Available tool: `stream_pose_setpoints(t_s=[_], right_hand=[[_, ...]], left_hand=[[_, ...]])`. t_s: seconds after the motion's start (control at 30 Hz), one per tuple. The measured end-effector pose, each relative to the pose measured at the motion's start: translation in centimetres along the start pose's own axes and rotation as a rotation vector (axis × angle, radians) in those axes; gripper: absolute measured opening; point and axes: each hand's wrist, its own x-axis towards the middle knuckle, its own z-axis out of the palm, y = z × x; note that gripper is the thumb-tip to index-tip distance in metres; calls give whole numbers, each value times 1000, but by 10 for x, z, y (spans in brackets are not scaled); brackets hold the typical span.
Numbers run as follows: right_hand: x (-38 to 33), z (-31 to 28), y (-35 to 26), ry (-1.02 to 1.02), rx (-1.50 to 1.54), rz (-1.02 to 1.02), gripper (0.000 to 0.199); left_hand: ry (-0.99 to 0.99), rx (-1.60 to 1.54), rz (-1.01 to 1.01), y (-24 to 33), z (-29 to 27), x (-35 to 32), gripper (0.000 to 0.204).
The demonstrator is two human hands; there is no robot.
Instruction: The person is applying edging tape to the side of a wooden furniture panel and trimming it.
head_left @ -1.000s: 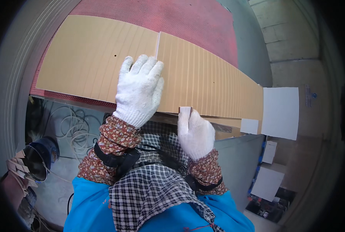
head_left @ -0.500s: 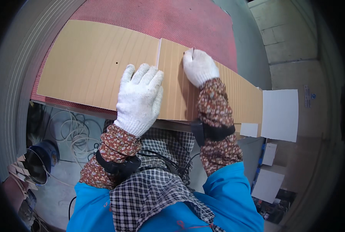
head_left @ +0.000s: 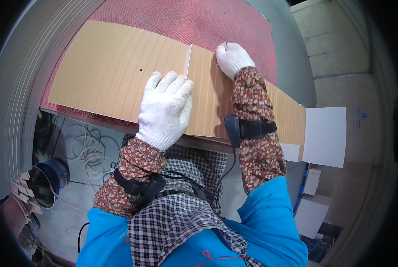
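Note:
A light-brown striped board (head_left: 101,66) lies across a red mesh mat. It has a small dark hole. A pale upright seam (head_left: 188,61) separates it from a second striped board (head_left: 205,98) on its right. My left hand (head_left: 165,107), in a white knit glove, lies flat near the seam with fingers stretched out. At the far edge of the second board is my right hand (head_left: 234,60), gloved too and closed. A thin reddish tip (head_left: 227,43) sticks out past its fingers; the rest of that item is hidden in the grip.
The red mesh mat (head_left: 172,22) spreads beyond the boards. White sheets (head_left: 326,135) extend at the right end. Below left, coiled cables (head_left: 89,147) and a dark-blue bucket (head_left: 52,178) are on the floor. A ridged grey surface (head_left: 16,89) borders the left side.
My right hand has moved away from me, from over the board to its far edge, still closed. My left hand stays flat, and the view has shifted slightly.

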Motion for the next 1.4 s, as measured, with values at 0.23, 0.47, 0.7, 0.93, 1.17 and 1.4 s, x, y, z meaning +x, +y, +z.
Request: stream_pose_setpoints(t_s=[0.23, 0.47, 0.7, 0.93, 1.17, 1.4], right_hand=[[-115, 3, -28, -20, 29, 16, 40], [-225, 22, -57, 237, -127, -132, 27], [-264, 26, -75, 191, 207, 238, 30], [-260, 17, -83, 152, 376, 216, 28], [-252, 12, -74, 115, 176, 49, 26], [-190, 8, -51, 183, -123, -172, 25]], left_hand=[[29, -1, 14, -1, 0, -6, 28], [34, 8, 8, -3, 0, -9, 28], [9, -18, 4, -2, -1, -8, 24], [26, -18, 22, -1, 0, -6, 24], [-2, -16, 7, 2, -3, 4, 26], [-15, -29, -11, 1, -2, 13, 28]])
